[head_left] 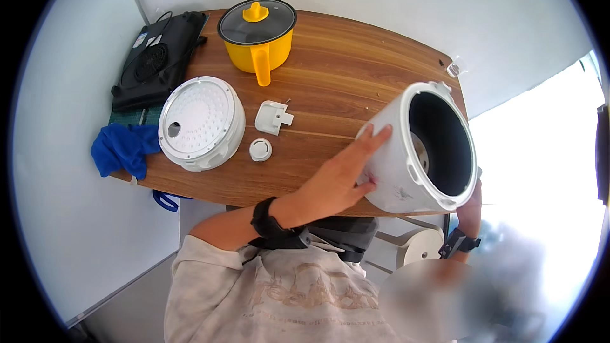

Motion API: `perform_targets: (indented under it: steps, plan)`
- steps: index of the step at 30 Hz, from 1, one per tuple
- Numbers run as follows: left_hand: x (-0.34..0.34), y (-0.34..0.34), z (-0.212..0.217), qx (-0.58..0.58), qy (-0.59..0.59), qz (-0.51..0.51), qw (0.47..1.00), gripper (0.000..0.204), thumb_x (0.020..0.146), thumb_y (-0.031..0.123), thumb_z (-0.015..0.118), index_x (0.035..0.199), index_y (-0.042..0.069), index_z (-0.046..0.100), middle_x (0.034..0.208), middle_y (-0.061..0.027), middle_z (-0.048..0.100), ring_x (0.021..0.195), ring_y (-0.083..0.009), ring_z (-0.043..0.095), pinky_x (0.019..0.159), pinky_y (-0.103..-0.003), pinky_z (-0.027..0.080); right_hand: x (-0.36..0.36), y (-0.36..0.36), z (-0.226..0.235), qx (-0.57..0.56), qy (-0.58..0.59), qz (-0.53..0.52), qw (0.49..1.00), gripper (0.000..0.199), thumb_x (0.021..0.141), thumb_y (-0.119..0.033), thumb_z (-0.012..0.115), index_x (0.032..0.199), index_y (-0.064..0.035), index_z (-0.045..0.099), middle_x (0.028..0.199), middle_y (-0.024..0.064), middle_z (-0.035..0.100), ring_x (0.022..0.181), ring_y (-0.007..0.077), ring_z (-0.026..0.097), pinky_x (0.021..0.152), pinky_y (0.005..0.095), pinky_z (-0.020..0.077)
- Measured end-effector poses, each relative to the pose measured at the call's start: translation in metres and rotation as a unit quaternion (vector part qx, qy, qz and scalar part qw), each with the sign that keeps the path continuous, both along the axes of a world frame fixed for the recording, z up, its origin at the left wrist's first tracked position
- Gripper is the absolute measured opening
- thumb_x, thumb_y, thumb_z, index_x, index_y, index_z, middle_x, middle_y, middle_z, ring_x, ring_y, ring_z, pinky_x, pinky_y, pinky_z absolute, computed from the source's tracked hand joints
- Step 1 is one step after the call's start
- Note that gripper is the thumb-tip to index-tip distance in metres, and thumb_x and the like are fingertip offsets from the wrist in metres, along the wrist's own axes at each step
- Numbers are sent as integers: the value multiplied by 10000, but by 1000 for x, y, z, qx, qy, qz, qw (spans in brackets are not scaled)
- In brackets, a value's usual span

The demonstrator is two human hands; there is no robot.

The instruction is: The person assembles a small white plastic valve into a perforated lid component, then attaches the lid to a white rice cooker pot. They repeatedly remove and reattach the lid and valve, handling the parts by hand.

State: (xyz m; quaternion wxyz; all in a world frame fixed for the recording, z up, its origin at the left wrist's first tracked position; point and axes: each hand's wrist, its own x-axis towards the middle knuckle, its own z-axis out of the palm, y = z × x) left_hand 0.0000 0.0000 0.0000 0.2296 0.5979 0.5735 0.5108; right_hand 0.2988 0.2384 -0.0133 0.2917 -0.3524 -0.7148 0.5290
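A white electric cooker body [384, 181] with a dark hollow inside stands tilted at the table's right front, its mouth turned toward the right. My left hand [346, 174] presses on its near left side, thumb and fingers spread along the wall. At the right edge is my right hand [470, 209], holding the body from its far side; most of its fingers are hidden. To the left lies the cooker's round white lid [200, 117], its dimpled metal inner face up. Between lid and body are a small white plastic bracket [272, 117] and a round white cap [260, 150].
A yellow pot [244, 58] with a glass lid stands at the back. Behind the white lid, a black appliance [152, 60] with a fan vent leans at the left edge, near a blue cloth [121, 149]. A small clear object [454, 68] sits at the far right corner.
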Motion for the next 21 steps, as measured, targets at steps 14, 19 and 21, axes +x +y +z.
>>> perform_targets:
  steps: [14, 19, 21]
  plan:
    - [1, -2, 2, -24, -48, -41, 998, 888, 879, 81, 687, 1592, 160, 163, 1598, -288, 208, 1437, -444, 329, 1089, -442, 427, 1, -12, 7, -68, 66, -43, 995, 390, 935, 6, 611, 1319, 24, 541, 1200, 124, 657, 1022, 172, 650, 871, 311, 546]
    - [-23, -13, 9, -40, -105, -16, 994, 855, 882, 48, 683, 1578, 155, 197, 1588, -213, 284, 1442, -355, 354, 1129, -452, 394, -37, -28, 10, -84, 83, 26, 993, 327, 929, 15, 599, 1254, 29, 570, 1160, 108, 666, 1033, 176, 654, 885, 293, 532]
    - [-31, -17, 10, -53, -143, -4, 988, 848, 881, 38, 683, 1573, 154, 206, 1578, -188, 307, 1444, -326, 352, 1139, -458, 386, -46, -31, 4, -79, 96, 20, 992, 279, 920, 7, 606, 1198, 14, 585, 1090, 82, 674, 988, 153, 657, 849, 289, 534]
